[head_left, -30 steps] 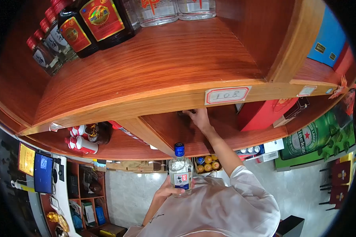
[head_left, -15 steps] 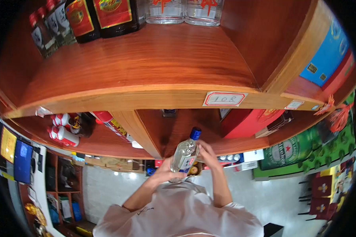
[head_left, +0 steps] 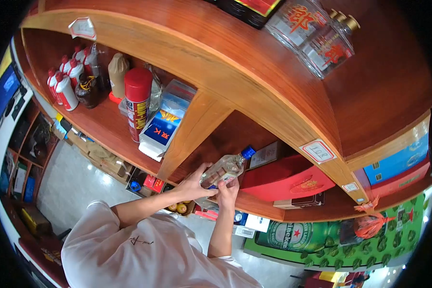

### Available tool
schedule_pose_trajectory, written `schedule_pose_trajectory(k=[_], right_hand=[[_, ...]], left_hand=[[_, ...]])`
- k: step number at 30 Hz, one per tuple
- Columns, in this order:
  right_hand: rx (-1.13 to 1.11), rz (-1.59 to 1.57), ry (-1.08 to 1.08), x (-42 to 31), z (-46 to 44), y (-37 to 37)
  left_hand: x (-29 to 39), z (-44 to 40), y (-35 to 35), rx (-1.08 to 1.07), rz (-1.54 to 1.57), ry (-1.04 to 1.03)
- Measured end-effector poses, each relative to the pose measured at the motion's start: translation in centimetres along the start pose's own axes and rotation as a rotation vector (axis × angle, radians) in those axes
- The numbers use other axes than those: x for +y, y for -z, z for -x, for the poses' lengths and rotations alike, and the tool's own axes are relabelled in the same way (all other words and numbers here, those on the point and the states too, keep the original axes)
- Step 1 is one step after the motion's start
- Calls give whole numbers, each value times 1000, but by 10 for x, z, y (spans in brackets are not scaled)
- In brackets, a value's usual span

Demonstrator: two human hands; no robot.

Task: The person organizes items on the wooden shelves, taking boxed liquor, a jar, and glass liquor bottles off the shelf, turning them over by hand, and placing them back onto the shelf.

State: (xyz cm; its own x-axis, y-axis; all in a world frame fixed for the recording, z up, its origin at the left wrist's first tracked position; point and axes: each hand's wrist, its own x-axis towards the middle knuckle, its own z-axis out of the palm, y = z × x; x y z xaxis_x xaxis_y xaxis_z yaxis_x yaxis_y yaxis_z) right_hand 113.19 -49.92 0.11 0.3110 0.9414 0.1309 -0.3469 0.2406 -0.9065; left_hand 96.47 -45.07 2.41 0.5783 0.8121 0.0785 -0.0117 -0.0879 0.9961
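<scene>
A clear glass liquor bottle with a blue cap is tilted, its cap up and to the right. My left hand is closed round its lower side. My right hand grips it near the label from the front, fingers bent against the glass. Both hands are just in front of a wooden shelf compartment. Inside that compartment, behind the bottle, are a red gift box and a pale box. The bottle's base is partly hidden by my hands.
The left compartment holds a red spray can, a blue-and-white box, several white bottles and a dark jug. Clear bottles stand on the upper shelf. A wooden divider and a price tag are nearby.
The view has turned and shifted, bringing more of the left compartment into sight. The bottle leans further to the right, and my right hand has moved from beside its neck down to its label.
</scene>
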Motion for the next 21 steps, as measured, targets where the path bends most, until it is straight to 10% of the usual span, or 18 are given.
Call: schedule_pose_trajectory(k=[4, 21], right_hand=[[11, 129, 74, -3, -31, -21], [-51, 335, 188, 28, -133, -7]], left_hand=[[-2, 6, 2, 260, -242, -82], [-64, 18, 18, 115, -435, -304]])
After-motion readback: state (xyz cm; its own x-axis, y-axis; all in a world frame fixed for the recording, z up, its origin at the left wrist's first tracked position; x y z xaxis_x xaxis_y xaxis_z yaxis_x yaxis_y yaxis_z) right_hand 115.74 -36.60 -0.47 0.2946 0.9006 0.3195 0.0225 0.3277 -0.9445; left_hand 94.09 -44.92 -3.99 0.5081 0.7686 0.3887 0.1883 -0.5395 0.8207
